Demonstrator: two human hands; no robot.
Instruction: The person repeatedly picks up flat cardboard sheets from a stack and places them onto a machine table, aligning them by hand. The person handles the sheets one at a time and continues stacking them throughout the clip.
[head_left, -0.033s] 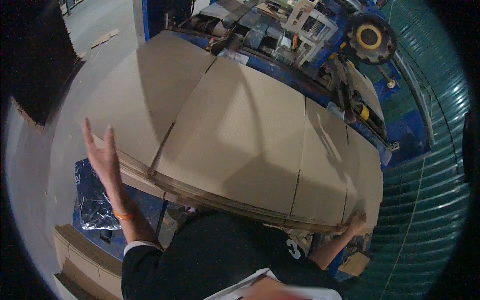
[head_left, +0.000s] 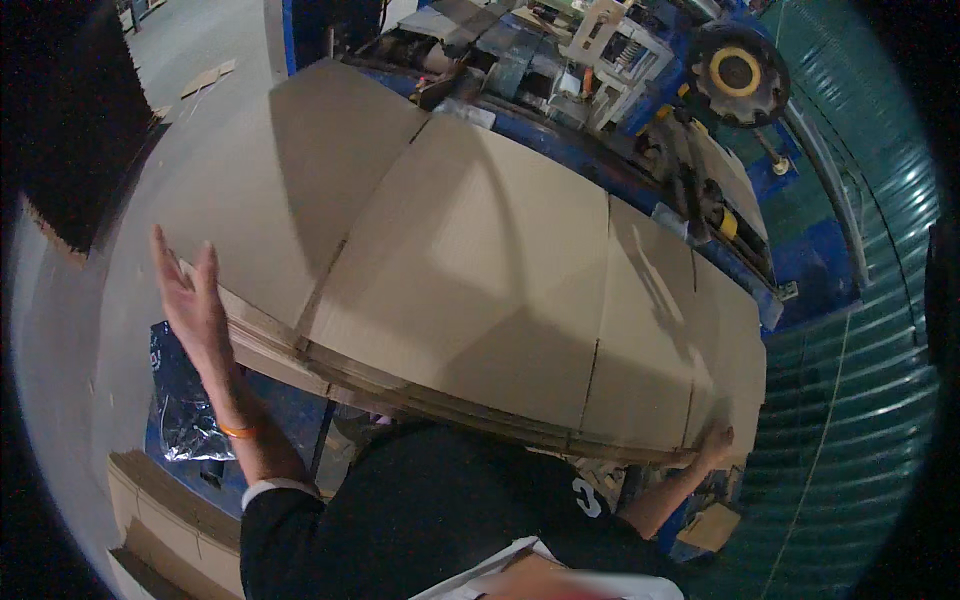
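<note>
A stack of flat, creased brown cardboard sheets (head_left: 470, 290) lies in front of my body, its layered edges showing along the near side. My left hand (head_left: 195, 315) is at the stack's near left corner, thumb and fingers apart, with nothing gripped in it. Whether its palm touches the sheet edges, I cannot tell. An orange band circles that wrist. At the near right end, my right hand (head_left: 715, 445) rests against the edge of the stack; its fingers are blurred and blend into the cardboard.
Behind the stack stands a blue machine (head_left: 560, 120) with metal fittings and a black wheel (head_left: 738, 75). Black plastic film (head_left: 190, 410) lies on a blue surface at left. More cardboard (head_left: 170, 510) is stacked at lower left. Green corrugated sheeting (head_left: 860, 400) runs along the right.
My left hand has shifted slightly left, outward from the cardboard corner. My right hand and the stack look almost the same.
</note>
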